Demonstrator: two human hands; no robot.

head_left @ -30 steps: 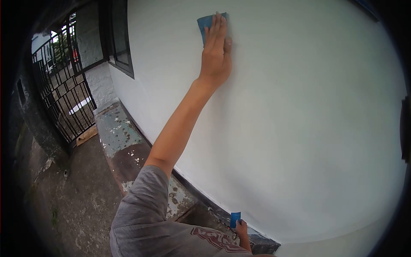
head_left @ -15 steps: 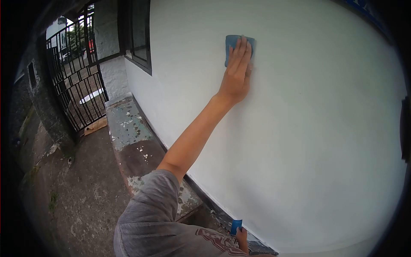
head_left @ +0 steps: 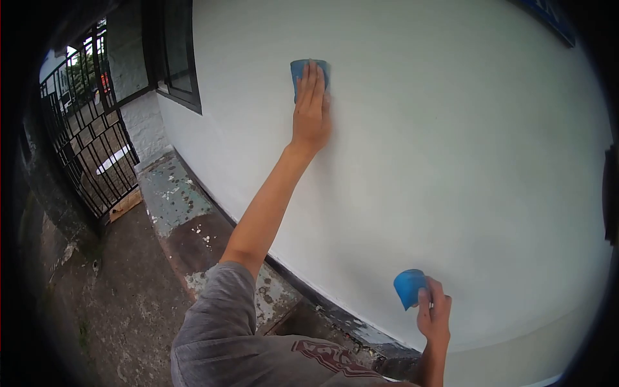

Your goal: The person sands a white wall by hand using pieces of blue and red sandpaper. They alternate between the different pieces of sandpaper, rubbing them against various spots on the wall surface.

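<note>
My left hand (head_left: pixel 311 119) is stretched up against the white wall (head_left: pixel 400 161), its fingers laid flat over a blue sheet of sandpaper (head_left: pixel 298 68) and pressing it to the surface. The sheet's top and left edges show past the fingers. Lower down on the right, my right hand (head_left: pixel 435 309) pinches a second blue piece of sandpaper (head_left: pixel 409 287) between thumb and fingers. This piece is curled, with one corner pointing down, and it is held in front of the wall.
A dark-framed window (head_left: pixel 179 55) interrupts the wall at upper left. Along the wall's foot runs a low ledge (head_left: pixel 174 197) with flaking paint, beside a concrete floor (head_left: pixel 138 293). A black barred gate (head_left: pixel 90 138) stands at far left, and a dark blue sign (head_left: pixel 548 19) hangs at upper right.
My right hand has risen from low by the wall's base with its sandpaper, which now looks curled. The view has turned right; my left hand stays on its sheet against the wall.
</note>
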